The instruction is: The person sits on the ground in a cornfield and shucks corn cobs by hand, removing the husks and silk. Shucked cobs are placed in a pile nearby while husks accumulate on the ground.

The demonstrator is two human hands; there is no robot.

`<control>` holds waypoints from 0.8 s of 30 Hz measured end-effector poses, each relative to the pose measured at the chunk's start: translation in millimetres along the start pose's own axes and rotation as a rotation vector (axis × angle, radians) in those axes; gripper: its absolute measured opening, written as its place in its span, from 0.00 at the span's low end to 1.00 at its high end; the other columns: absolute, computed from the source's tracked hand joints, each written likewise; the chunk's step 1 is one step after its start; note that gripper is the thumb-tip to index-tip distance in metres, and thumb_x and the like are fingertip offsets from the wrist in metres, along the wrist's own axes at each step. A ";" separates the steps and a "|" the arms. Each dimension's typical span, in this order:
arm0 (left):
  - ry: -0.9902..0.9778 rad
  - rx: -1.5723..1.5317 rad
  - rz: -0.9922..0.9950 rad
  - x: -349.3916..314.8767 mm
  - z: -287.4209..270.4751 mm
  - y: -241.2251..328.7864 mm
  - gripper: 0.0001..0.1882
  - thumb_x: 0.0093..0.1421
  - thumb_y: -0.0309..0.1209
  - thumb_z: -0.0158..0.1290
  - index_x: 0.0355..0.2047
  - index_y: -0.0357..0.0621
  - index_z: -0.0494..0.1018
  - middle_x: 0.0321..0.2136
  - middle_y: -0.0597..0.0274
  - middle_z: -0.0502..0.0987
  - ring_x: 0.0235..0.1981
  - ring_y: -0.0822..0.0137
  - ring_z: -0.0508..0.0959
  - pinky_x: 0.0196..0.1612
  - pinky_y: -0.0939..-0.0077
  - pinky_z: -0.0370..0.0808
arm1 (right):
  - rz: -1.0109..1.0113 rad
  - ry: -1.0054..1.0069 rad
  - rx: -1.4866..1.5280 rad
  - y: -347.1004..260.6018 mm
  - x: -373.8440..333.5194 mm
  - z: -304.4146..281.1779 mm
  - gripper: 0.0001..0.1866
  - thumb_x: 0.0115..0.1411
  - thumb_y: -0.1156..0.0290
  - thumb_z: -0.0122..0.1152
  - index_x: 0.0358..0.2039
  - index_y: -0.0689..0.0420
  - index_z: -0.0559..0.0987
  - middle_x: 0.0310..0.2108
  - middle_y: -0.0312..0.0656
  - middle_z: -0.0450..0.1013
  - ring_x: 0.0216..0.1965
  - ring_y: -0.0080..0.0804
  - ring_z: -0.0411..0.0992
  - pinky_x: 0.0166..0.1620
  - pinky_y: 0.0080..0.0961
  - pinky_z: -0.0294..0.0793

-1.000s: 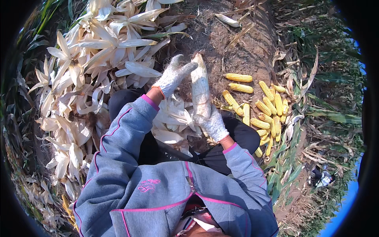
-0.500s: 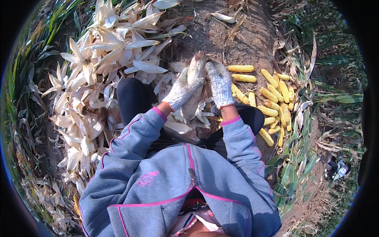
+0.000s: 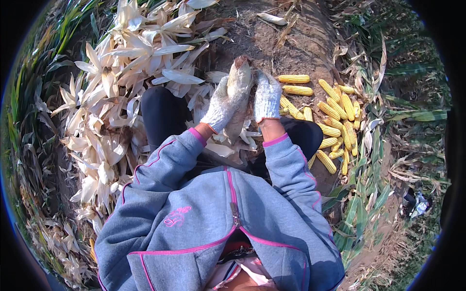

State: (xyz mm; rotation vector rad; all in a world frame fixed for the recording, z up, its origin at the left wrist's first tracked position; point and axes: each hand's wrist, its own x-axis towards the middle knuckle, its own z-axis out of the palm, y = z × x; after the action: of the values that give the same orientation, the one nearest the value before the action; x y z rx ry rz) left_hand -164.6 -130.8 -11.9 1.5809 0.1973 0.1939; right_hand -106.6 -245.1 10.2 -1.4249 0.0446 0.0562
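An ear of corn in its pale, dry husk (image 3: 240, 80) stands tip-up between my hands, brown silk at its top. My left hand (image 3: 224, 104), in a white knit glove, is closed around the ear from its left side. Close against the ear's right side, my right hand (image 3: 267, 95), gloved too, has its fingers curled inward. What those fingers grip is hidden by the glove. Below the ear, loose husk leaves (image 3: 221, 149) lie between my legs.
A large heap of dry husks (image 3: 104, 121) spreads along my left. Several husked yellow ears of corn (image 3: 330, 110) lie piled on the soil (image 3: 310, 43) to my right, close to my right knee (image 3: 307, 137). Green and dry stalks (image 3: 417, 116) border both sides.
The ear has shifted slightly up and left in view, its tip now higher. My right hand has moved a little left and up beside it. My left hand keeps its grip.
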 end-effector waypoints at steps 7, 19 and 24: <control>0.115 0.082 -0.008 6.3 2.3 12.4 0.25 0.55 0.40 0.59 0.48 0.39 0.67 0.41 0.53 0.76 0.41 0.63 0.76 0.44 0.70 0.72 | 0.137 0.103 0.438 15.0 -9.4 15.1 0.10 0.63 0.71 0.49 0.40 0.60 0.77 0.37 0.39 0.75 0.37 0.29 0.73 0.45 0.25 0.72; 0.130 -0.616 -0.366 37.3 -13.8 -7.5 0.24 0.58 0.49 0.55 0.43 0.41 0.74 0.35 0.66 0.75 0.34 0.74 0.72 0.38 0.78 0.70 | 0.428 -0.014 0.809 9.3 -21.6 4.8 0.13 0.64 0.59 0.50 0.39 0.55 0.74 0.37 0.46 0.73 0.40 0.39 0.72 0.43 0.41 0.74; 0.313 -0.981 -0.492 75.5 -50.5 -19.6 0.22 0.59 0.52 0.52 0.42 0.48 0.72 0.32 0.63 0.76 0.30 0.65 0.76 0.37 0.67 0.77 | -0.325 -0.331 -0.464 -3.8 -58.3 -26.3 0.19 0.47 0.67 0.69 0.39 0.58 0.75 0.37 0.45 0.74 0.39 0.42 0.73 0.45 0.35 0.72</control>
State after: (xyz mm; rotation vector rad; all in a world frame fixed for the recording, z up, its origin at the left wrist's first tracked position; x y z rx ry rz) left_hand -103.9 -63.0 -30.5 0.4933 0.6207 0.1178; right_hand -164.4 -272.3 13.9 -1.8507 -0.5008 0.0342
